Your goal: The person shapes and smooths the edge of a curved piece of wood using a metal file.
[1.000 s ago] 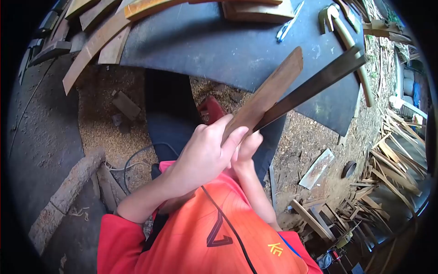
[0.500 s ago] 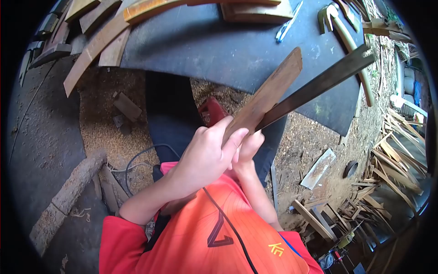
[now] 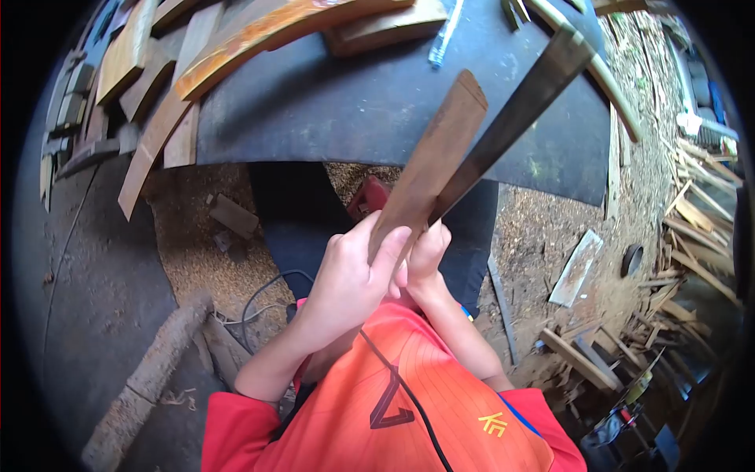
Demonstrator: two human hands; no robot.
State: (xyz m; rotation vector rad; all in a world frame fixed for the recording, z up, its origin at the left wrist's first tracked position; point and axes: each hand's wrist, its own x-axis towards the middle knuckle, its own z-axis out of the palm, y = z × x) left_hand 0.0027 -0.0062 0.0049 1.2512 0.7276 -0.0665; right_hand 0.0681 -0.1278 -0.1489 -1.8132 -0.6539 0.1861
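Observation:
My left hand (image 3: 346, 271) is closed around the lower end of a flat brown strip of wood (image 3: 436, 149), which tilts up and to the right. Just beside it, my right hand (image 3: 429, 250) grips a long dark machete-like blade (image 3: 515, 118) near its base; the handle is hidden in the fist. The blade's lower part lies against or right behind the strip's right edge, and its broad square end points up and right over the dark tabletop (image 3: 314, 118).
On the tabletop are a curved orange-brown wooden piece (image 3: 259, 39), a wood block (image 3: 385, 27), a blue-and-clear pen (image 3: 446, 35) and a tool with a wooden handle (image 3: 617, 98). A log (image 3: 149, 385) lies at left. Scrap wood (image 3: 708, 252) is piled at right. A cable (image 3: 401, 377) crosses my shirt.
The view has shifted, so the tabletop objects sit further left. The blade now points more steeply upward, and its angle to the wood strip is narrower. Both hands keep their grip.

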